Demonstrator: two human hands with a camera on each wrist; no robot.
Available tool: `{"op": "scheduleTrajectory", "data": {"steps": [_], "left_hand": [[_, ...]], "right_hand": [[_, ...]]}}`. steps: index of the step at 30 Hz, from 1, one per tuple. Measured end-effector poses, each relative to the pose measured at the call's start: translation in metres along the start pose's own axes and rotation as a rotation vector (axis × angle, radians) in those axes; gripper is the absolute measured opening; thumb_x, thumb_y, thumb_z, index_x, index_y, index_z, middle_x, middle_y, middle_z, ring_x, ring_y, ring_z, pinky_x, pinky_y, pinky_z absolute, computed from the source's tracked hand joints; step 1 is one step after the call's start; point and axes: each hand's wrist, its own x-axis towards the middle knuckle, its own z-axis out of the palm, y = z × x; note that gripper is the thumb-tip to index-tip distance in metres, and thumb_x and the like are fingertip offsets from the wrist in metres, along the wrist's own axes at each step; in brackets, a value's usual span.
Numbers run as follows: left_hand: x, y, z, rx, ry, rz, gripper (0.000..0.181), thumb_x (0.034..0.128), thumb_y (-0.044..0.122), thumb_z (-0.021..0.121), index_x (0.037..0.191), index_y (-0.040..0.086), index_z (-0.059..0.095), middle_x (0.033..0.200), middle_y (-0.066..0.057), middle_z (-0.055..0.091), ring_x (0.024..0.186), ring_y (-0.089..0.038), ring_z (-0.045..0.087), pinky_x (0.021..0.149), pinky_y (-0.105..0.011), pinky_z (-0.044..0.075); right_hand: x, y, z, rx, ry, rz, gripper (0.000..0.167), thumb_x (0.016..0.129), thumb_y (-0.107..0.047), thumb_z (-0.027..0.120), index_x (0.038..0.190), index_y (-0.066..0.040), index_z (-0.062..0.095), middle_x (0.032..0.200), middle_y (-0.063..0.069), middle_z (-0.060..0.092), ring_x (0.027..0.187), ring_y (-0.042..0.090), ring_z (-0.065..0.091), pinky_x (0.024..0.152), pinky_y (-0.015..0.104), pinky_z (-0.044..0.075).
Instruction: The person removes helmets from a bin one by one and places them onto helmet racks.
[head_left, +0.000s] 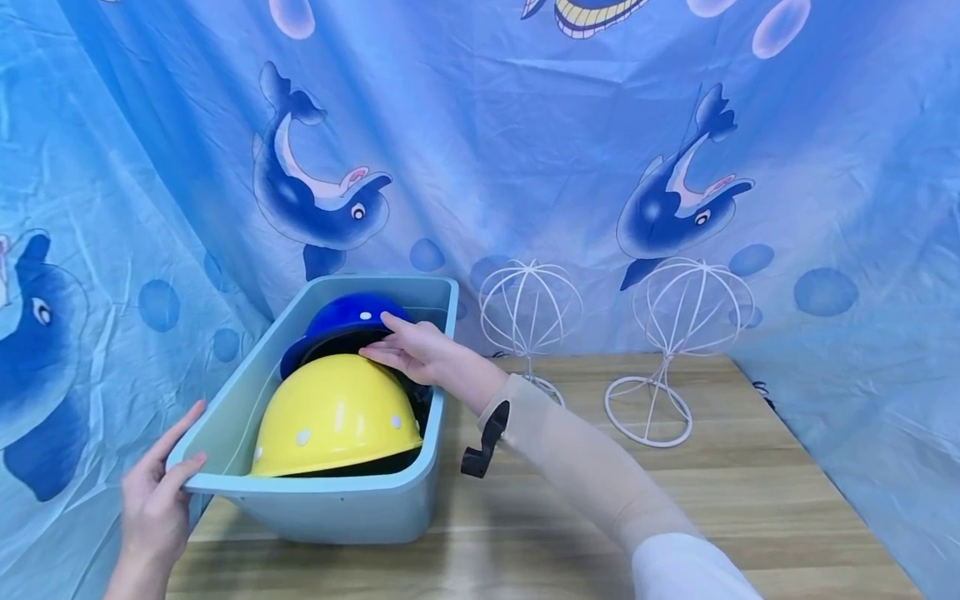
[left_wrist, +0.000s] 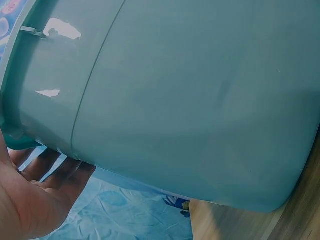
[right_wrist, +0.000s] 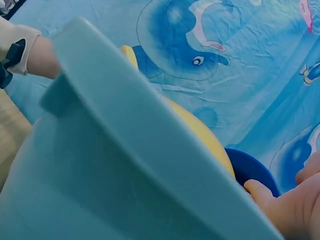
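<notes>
A light teal bin (head_left: pixel 337 508) stands on the left of the table, holding a yellow helmet (head_left: pixel 337 408) in front and a blue helmet (head_left: pixel 352 310) behind it. My left hand (head_left: pixel 159 492) grips the bin's near left corner rim, thumb on top; in the left wrist view the fingers of that hand (left_wrist: pixel 40 195) lie under the rim. My right hand (head_left: pixel 412 346) reaches over the bin's right rim, fingers extended at the blue helmet's edge and the top of the yellow one. Whether it touches either helmet I cannot tell. The right wrist view shows the blue helmet (right_wrist: pixel 255 170) beside that hand (right_wrist: pixel 290 205).
Two white wire stands, one (head_left: pixel 531 317) just right of the bin and another (head_left: pixel 663 358) farther right, stand on the wooden table (head_left: pixel 720 467). A blue curtain (head_left: pixel 480 150) with dolphins hangs behind and at both sides.
</notes>
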Motion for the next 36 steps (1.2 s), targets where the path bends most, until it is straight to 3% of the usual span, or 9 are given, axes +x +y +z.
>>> {"op": "scheduleTrajectory", "data": {"steps": [3, 8, 10, 13, 19, 23, 26, 31, 36], "left_hand": [[0.0, -0.001, 0.001, 0.005, 0.006, -0.004, 0.054, 0.1007, -0.017, 0.045, 0.153, -0.005, 0.052, 0.142, 0.007, 0.069, 0.057, -0.002, 0.058, 0.052, -0.017, 0.044], [0.0, -0.002, 0.001, -0.012, 0.004, 0.01, 0.054, 0.1002, -0.018, 0.044, 0.153, -0.007, 0.051, 0.144, 0.005, 0.069, 0.067, 0.001, 0.064, 0.056, -0.013, 0.047], [0.001, -0.002, 0.001, -0.016, -0.003, 0.015, 0.054, 0.1001, -0.018, 0.044, 0.153, -0.008, 0.051, 0.147, 0.004, 0.067, 0.085, 0.0, 0.069, 0.064, -0.012, 0.052], [0.001, -0.003, 0.001, -0.006, -0.003, 0.012, 0.054, 0.0999, -0.017, 0.044, 0.153, -0.008, 0.051, 0.148, 0.004, 0.066, 0.098, -0.001, 0.07, 0.071, -0.012, 0.054], [-0.001, -0.001, 0.002, 0.006, 0.05, 0.002, 0.054, 0.0986, -0.017, 0.044, 0.151, -0.008, 0.054, 0.143, 0.002, 0.069, 0.071, -0.005, 0.066, 0.06, -0.015, 0.05], [0.0, -0.001, 0.005, 0.026, 0.096, -0.002, 0.055, 0.096, -0.017, 0.043, 0.148, -0.009, 0.056, 0.139, 0.0, 0.072, 0.091, -0.005, 0.07, 0.068, -0.014, 0.054], [0.001, -0.001, 0.008, 0.071, 0.138, -0.006, 0.056, 0.0933, -0.017, 0.042, 0.146, -0.009, 0.059, 0.135, 0.001, 0.074, 0.093, -0.004, 0.07, 0.069, -0.013, 0.054], [0.0, -0.002, 0.01, 0.136, 0.179, -0.018, 0.056, 0.0922, -0.015, 0.043, 0.144, -0.006, 0.063, 0.132, 0.005, 0.074, 0.093, -0.003, 0.067, 0.068, -0.012, 0.052], [0.001, -0.001, 0.009, 0.146, 0.184, -0.03, 0.057, 0.0918, -0.014, 0.043, 0.144, -0.005, 0.063, 0.134, 0.005, 0.073, 0.099, -0.003, 0.068, 0.07, -0.011, 0.052]], "right_hand": [[0.007, 0.001, 0.006, 0.042, 0.041, 0.003, 0.072, 0.112, -0.031, 0.053, 0.167, 0.004, 0.022, 0.164, 0.033, 0.04, 0.145, 0.04, 0.055, 0.115, 0.037, 0.049], [0.019, 0.004, 0.016, 0.104, 0.075, -0.001, 0.068, 0.112, -0.029, 0.054, 0.169, -0.006, 0.026, 0.158, 0.037, 0.045, 0.14, 0.044, 0.059, 0.111, 0.039, 0.053], [0.023, 0.005, 0.018, 0.121, 0.087, -0.003, 0.067, 0.112, -0.029, 0.054, 0.168, -0.005, 0.028, 0.152, 0.038, 0.05, 0.137, 0.045, 0.061, 0.11, 0.04, 0.054], [0.028, 0.005, 0.018, 0.147, 0.109, -0.003, 0.065, 0.112, -0.028, 0.053, 0.167, -0.003, 0.029, 0.145, 0.039, 0.056, 0.135, 0.047, 0.062, 0.109, 0.041, 0.054], [0.031, 0.003, 0.018, 0.296, 0.099, 0.006, 0.058, 0.113, -0.012, 0.049, 0.165, 0.003, 0.028, 0.158, 0.038, 0.043, 0.146, 0.05, 0.05, 0.116, 0.047, 0.047], [0.032, 0.0, 0.02, 0.437, 0.107, -0.004, 0.056, 0.111, -0.002, 0.044, 0.164, 0.007, 0.028, 0.165, 0.035, 0.035, 0.152, 0.051, 0.041, 0.122, 0.055, 0.039], [0.032, 0.0, 0.021, 0.482, 0.101, 0.008, 0.056, 0.109, 0.002, 0.042, 0.163, 0.008, 0.027, 0.165, 0.035, 0.035, 0.154, 0.05, 0.039, 0.124, 0.057, 0.036], [0.028, -0.001, 0.02, 0.477, 0.082, 0.029, 0.057, 0.108, 0.003, 0.042, 0.163, 0.009, 0.027, 0.165, 0.034, 0.037, 0.155, 0.049, 0.038, 0.125, 0.057, 0.034], [0.02, -0.008, 0.02, 0.425, 0.051, 0.014, 0.058, 0.107, 0.004, 0.042, 0.163, 0.005, 0.029, 0.164, 0.032, 0.04, 0.154, 0.048, 0.04, 0.124, 0.056, 0.034]]}}
